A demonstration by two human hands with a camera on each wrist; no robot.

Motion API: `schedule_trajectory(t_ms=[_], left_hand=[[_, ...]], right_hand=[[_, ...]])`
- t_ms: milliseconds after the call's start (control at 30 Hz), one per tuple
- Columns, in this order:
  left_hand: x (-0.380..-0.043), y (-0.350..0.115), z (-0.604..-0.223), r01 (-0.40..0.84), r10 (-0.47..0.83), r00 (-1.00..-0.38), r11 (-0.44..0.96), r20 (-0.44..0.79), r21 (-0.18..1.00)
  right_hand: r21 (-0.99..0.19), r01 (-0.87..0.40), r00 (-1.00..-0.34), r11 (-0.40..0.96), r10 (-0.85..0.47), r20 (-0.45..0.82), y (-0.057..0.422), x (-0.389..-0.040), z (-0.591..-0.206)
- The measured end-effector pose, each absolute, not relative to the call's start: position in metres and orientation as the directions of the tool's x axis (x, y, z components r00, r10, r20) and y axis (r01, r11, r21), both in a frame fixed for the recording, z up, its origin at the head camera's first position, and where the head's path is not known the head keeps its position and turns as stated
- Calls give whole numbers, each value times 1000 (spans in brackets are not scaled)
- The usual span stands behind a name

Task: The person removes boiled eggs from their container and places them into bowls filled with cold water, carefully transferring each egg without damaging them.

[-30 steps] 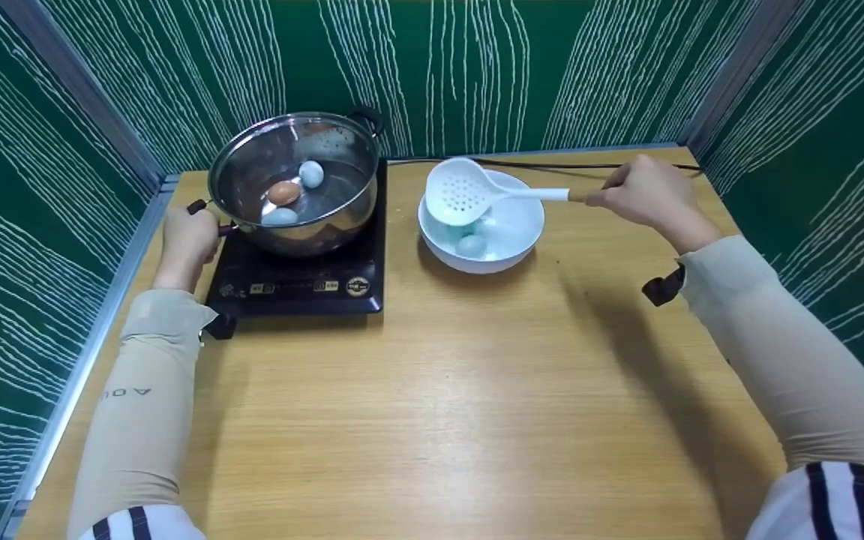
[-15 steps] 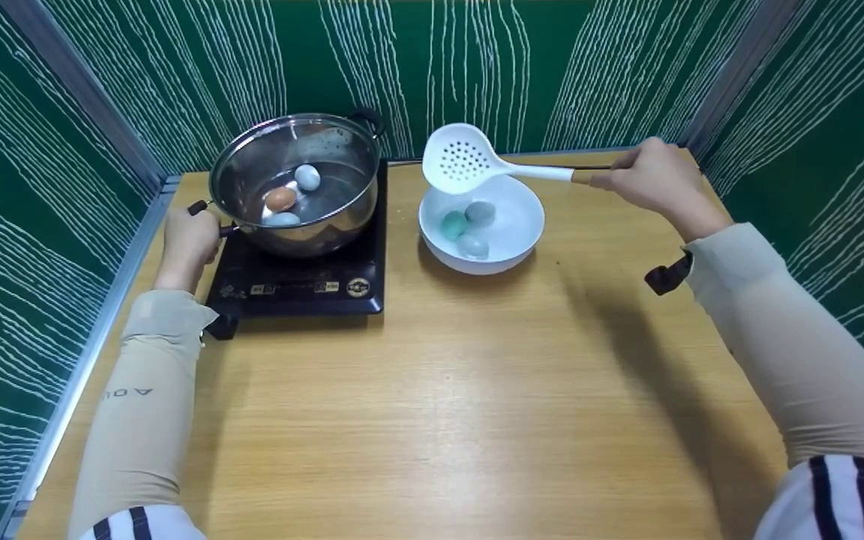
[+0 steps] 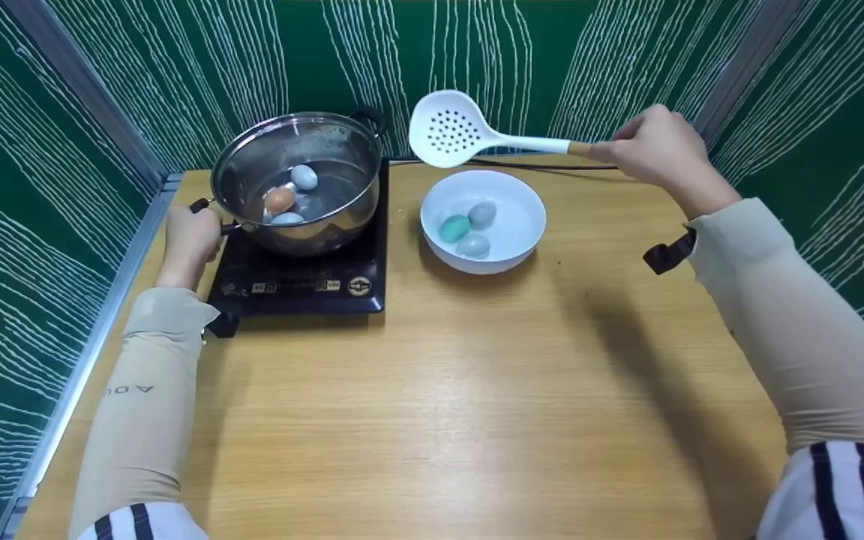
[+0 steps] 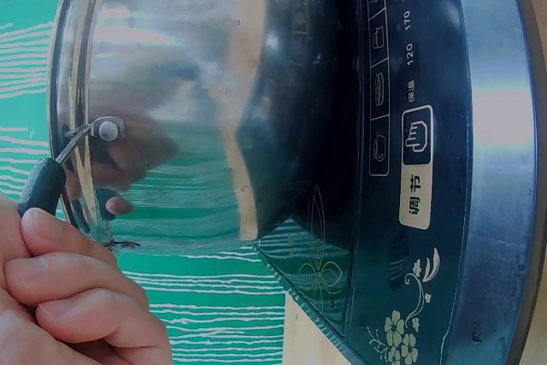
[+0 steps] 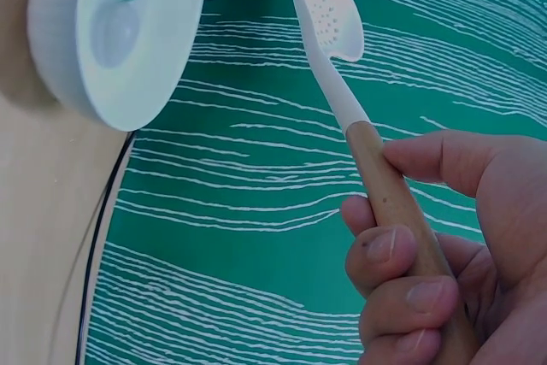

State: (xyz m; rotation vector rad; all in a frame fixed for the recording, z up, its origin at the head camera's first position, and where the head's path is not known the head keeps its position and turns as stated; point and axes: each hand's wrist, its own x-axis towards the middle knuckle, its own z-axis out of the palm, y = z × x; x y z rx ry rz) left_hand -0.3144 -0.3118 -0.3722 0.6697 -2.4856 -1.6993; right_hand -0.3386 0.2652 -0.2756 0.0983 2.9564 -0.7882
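Since a second ago you've lifted the white slotted spoon (image 3: 451,136) out of the bowl (image 3: 522,229); it hangs empty above the bowl's far rim, your right hand (image 3: 653,150) curled round its wooden handle. Three eggs (image 3: 468,226) lie inside the bowl. Left of the bowl, your left hand (image 3: 188,238) grips the pot (image 3: 342,217) handle on the cooktop (image 3: 304,281).

- Steel pot (image 3: 293,180) on black induction cooker (image 3: 297,281), just right of left hand (image 3: 190,238)
- White bowl (image 3: 522,225) holding eggs (image 3: 468,225), below slotted white ladle (image 3: 451,127) left of right hand (image 3: 653,146)
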Motion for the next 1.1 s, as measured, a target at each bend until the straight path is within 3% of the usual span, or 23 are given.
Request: schedule_trajectory(t_ms=[1100], left_hand=[[-317,-311,-371,-332,-390,-897,290,-206,897]], right_hand=[[-431,-82,-996,898,-82,20,182,-357,-253]])
